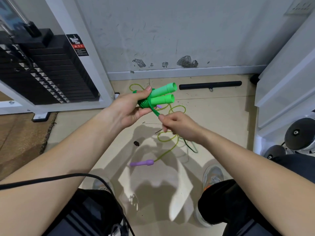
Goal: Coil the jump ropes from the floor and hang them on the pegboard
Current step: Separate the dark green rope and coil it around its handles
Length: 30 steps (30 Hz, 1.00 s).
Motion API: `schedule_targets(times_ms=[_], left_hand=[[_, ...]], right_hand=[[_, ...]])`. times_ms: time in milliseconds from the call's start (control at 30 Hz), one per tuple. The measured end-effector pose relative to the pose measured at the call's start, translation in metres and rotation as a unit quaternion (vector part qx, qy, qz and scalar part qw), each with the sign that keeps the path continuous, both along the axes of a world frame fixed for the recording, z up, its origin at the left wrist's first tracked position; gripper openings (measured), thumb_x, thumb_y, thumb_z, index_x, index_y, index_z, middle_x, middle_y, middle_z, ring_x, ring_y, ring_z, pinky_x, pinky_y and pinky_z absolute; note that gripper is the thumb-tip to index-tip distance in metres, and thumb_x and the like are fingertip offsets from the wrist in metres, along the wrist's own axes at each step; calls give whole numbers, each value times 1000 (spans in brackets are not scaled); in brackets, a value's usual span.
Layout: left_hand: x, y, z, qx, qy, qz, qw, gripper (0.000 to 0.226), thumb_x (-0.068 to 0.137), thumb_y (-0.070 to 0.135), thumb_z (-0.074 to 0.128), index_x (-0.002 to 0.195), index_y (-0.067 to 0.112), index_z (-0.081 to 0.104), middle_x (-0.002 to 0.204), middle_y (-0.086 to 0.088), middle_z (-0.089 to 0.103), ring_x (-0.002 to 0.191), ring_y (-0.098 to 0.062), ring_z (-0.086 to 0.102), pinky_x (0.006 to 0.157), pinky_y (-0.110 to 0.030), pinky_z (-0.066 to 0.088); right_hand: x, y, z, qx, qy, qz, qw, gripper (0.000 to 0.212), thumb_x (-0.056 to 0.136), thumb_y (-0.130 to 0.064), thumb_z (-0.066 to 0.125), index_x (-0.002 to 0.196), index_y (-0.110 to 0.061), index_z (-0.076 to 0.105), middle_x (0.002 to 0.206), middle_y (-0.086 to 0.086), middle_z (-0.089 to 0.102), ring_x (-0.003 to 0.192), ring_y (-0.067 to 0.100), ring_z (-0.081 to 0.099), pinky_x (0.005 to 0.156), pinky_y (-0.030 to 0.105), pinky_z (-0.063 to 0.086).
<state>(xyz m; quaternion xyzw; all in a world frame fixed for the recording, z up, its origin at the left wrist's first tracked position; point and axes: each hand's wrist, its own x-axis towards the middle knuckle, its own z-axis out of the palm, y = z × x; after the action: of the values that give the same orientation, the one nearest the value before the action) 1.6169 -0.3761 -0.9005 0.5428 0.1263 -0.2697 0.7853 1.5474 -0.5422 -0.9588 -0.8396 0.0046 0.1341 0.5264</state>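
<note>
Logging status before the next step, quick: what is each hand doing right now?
Left hand: grips the green rope handles, with cord wound round them.
Right hand: pinches the green cord just below the bundle.

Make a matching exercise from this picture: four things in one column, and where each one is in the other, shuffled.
Things
1. green handles
2. green cord
3. purple handle
4. black bar

Places
a. lies on the floor near a shoe
b. lies at the foot of the wall
c. pinched by the right hand
d. gripped in the left hand

Pairs: 1-d, 2-c, 3-a, 4-b
</note>
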Motion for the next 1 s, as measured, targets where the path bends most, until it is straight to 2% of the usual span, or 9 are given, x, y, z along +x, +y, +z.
schedule_targets(times_ms=[100,167,233,333,433,500,667,800,1000], left_hand=[[0,8,2,51,-37,-110,992,25,78,18,74,99,9,64,104,-7,66,85,-19,73,62,-33,62],[-3,10,2,97,-89,-148,980,31,77,14,76,97,15,53,94,-1,70,82,-17,73,64,-35,63],[-5,8,0,162,-147,-151,964,37,80,8,77,103,13,48,88,4,69,75,-16,72,62,-35,62],[-6,4,-7,270,-241,-133,923,48,74,8,85,105,11,49,95,1,61,78,-18,65,65,-40,62],[-4,-1,-19,401,-362,-93,836,51,70,18,89,102,15,50,89,9,58,74,-8,56,70,-28,51],[-5,-6,-26,418,-397,-41,816,51,71,20,88,101,17,47,91,7,58,77,-10,55,72,-25,44],[0,-19,-39,372,-346,79,858,48,76,21,84,107,15,47,98,1,58,78,-6,54,76,-19,44],[6,-22,-38,203,-198,144,948,43,80,19,81,99,18,42,97,1,58,85,-18,63,68,-36,60],[11,-11,-24,25,-32,95,995,39,86,13,75,116,3,51,98,-3,54,73,-15,70,59,-34,60]], right_hand=[[14,-28,6,29,-1,-33,999,37,87,-29,75,73,3,63,52,-14,45,50,-2,41,55,18,29],[21,-40,12,39,0,-25,999,27,74,-27,82,75,-4,69,62,-1,50,61,7,41,57,23,26],[23,-43,17,39,7,-18,999,20,75,-32,81,72,-14,72,70,10,49,67,21,36,58,31,24],[25,-42,24,39,11,-29,999,18,92,-22,70,77,-15,76,63,4,51,63,19,35,56,29,27],[24,-25,35,20,0,-55,998,27,98,-17,58,76,-11,73,61,-1,57,55,16,40,52,27,34],[17,-8,35,-33,-33,-102,994,33,98,-20,54,68,-14,68,63,3,63,50,19,47,52,30,41],[-8,36,23,-40,-134,-184,973,18,97,-15,52,93,-12,69,70,-4,68,62,19,65,65,32,53],[-19,52,10,-66,-196,-173,963,21,100,-16,49,106,-10,68,67,-1,63,68,24,59,69,36,46],[-1,21,4,30,-61,-113,991,25,102,-27,51,89,-24,72,54,-12,41,52,0,41,55,23,32]])
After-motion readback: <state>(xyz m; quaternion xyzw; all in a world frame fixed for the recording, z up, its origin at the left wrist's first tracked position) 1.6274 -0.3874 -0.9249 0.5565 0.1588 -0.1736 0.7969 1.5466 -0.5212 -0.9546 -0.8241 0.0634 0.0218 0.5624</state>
